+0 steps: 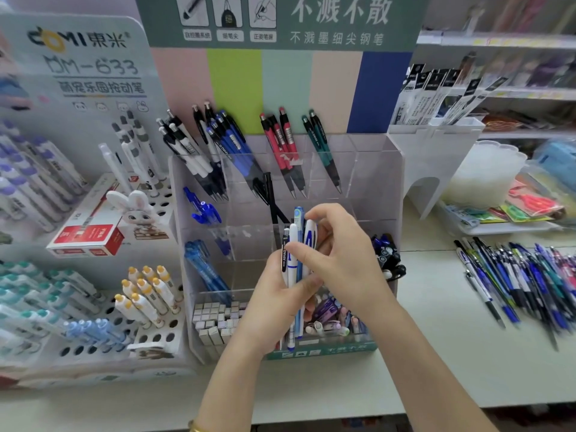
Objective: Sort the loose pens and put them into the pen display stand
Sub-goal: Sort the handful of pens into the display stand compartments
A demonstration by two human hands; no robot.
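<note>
**Upright, a bundle of pens held before the stand**

Here the left hand (280, 294) is curled closed around a bundle of pens (294, 266), their long axes near vertical, caps toward twelve o'clock, tips toward six. The right hand (339, 254) comes in from four o'clock, thumb and fingertips (296, 247) pinched onto the bundle's upper part. Directly behind stands the clear pen display stand (377, 169), whose upper compartments hold black-and-white, blue, red and teal pens leaning toward eleven o'clock. The hands cover its middle compartments. At three o'clock, well apart, a pile of loose pens (514, 275) lies on the counter (436, 353). At nine o'clock sits a red box (90, 238).
</note>
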